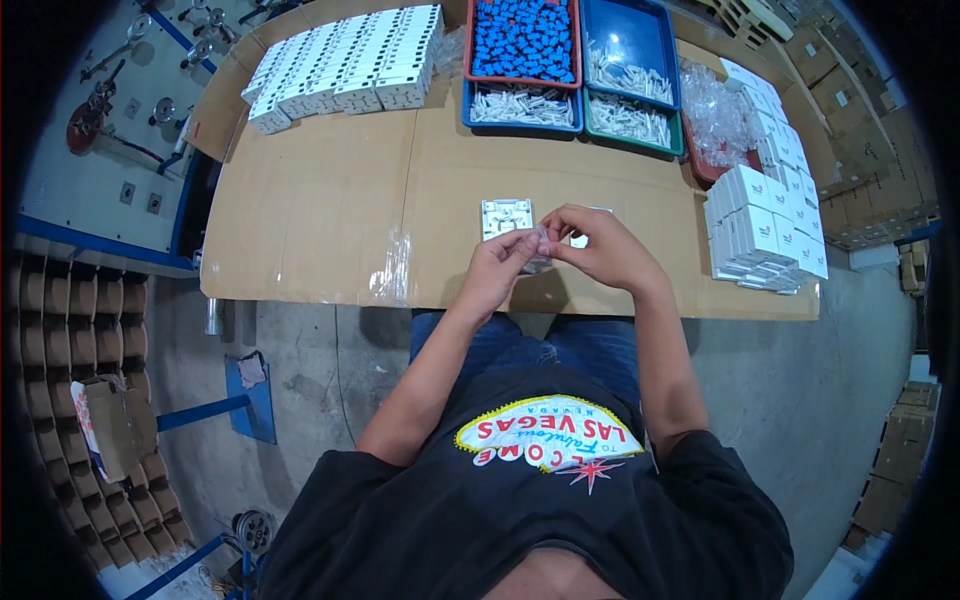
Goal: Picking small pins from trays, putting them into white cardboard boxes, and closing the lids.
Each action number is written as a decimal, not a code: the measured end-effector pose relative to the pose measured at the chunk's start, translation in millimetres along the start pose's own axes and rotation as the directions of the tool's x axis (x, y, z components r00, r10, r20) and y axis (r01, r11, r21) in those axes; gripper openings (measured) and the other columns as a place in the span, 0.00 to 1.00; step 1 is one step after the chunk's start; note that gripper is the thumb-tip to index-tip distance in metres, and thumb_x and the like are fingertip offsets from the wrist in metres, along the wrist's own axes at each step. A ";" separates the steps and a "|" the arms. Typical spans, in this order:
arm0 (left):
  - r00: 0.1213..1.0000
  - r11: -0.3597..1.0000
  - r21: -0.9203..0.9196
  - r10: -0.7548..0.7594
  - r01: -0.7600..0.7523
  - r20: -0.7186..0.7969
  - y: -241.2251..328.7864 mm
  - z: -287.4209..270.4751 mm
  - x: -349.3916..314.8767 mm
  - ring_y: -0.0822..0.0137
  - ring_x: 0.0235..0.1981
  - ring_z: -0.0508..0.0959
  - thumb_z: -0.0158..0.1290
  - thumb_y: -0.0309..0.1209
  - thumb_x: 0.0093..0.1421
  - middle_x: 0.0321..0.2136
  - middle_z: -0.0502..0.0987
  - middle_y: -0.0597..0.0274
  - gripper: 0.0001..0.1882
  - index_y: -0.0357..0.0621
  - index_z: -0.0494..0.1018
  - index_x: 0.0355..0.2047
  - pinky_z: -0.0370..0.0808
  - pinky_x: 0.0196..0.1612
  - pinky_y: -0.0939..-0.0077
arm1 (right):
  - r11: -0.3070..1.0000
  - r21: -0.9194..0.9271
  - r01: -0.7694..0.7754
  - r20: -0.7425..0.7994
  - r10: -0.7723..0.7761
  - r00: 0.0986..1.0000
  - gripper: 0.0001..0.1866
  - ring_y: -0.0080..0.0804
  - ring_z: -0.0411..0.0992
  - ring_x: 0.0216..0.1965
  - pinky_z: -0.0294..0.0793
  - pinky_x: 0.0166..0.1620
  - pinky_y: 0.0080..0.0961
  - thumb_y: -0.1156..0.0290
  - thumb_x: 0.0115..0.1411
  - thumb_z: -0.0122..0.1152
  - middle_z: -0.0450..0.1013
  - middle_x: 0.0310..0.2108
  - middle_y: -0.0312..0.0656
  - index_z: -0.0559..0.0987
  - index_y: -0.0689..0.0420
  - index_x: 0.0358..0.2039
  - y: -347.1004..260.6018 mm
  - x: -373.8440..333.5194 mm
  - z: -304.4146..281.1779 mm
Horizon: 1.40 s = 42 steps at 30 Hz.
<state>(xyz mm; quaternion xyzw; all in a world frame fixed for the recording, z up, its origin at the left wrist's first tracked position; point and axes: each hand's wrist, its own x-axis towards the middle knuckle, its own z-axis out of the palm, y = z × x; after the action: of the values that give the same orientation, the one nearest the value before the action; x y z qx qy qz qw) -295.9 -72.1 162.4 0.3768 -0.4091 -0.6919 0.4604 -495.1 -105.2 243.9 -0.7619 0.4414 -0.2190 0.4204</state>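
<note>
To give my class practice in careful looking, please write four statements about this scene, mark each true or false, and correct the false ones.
1. The left hand and right hand meet at a small translucent piece. True.
2. The blue pieces lie in a green tray. False: their tray is red.
3. Stacked white boxes stand right of the hands. True.
4. Black cloth covers the tabletop. False: brown cardboard does.

A: What was underfoot?
B: Grey concrete floor [295,350], and over it stood a broad brown cardboard-topped table [310,220]; light glinted off its clear tape strip [393,265].
A: Left side?
B: White blue-framed panel [80,200] stood up top, brown cardboard compartment grid [82,343] sat below.
A: Right?
B: Stacked brown cardboard cartons [868,175] lined that edge.
</note>
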 end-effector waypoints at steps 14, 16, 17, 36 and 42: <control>0.913 0.929 0.138 0.364 -0.343 -0.183 12.3 6.9 -3.4 0.74 0.41 0.81 0.58 0.29 0.68 0.38 0.83 0.62 0.10 0.33 0.79 0.43 0.76 0.48 0.79 | 0.854 0.519 0.032 -0.283 0.136 0.949 0.13 0.22 0.76 0.40 0.81 0.44 0.20 0.79 0.64 0.65 0.77 0.41 0.39 0.79 0.63 0.49 -3.3 -14.3 44.4; 0.914 0.928 0.157 0.363 -0.337 -0.182 12.9 7.9 -4.3 0.73 0.41 0.81 0.58 0.28 0.68 0.38 0.83 0.62 0.09 0.34 0.79 0.43 0.76 0.48 0.79 | 0.800 0.591 0.109 -0.391 0.165 0.906 0.11 0.22 0.76 0.40 0.81 0.44 0.20 0.80 0.64 0.64 0.77 0.40 0.39 0.79 0.65 0.47 -6.3 -14.9 46.9; 0.916 0.943 0.085 0.333 -0.322 -0.225 17.0 12.2 -6.7 0.73 0.41 0.81 0.58 0.28 0.68 0.38 0.83 0.62 0.09 0.34 0.79 0.43 0.77 0.48 0.79 | 0.800 0.590 0.109 -0.396 0.169 0.902 0.11 0.22 0.76 0.40 0.81 0.44 0.20 0.80 0.64 0.64 0.77 0.40 0.39 0.79 0.65 0.47 -4.7 -16.3 47.8; 0.935 0.956 0.046 0.292 -0.288 -0.203 14.8 21.2 -14.7 0.71 0.41 0.82 0.56 0.27 0.69 0.38 0.82 0.59 0.10 0.32 0.77 0.46 0.80 0.49 0.76 | 0.816 0.569 0.098 -0.461 0.218 0.860 0.05 0.18 0.75 0.35 0.78 0.38 0.16 0.80 0.66 0.61 0.77 0.37 0.37 0.79 0.64 0.42 15.4 -26.2 60.0; 0.941 0.956 0.070 0.292 -0.284 -0.170 17.1 26.7 -15.0 0.71 0.43 0.82 0.55 0.27 0.70 0.39 0.82 0.60 0.10 0.32 0.77 0.46 0.80 0.49 0.75 | 0.829 0.544 0.128 -0.510 0.206 0.835 0.06 0.16 0.72 0.35 0.74 0.38 0.16 0.78 0.66 0.62 0.75 0.36 0.34 0.78 0.62 0.42 17.7 -28.8 60.7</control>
<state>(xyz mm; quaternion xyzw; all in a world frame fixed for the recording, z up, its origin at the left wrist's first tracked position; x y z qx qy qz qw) -309.9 -56.2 190.3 0.3836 -0.4320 -0.5711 0.5831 -475.7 -57.9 196.8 -0.5004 0.4756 -0.5378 0.4839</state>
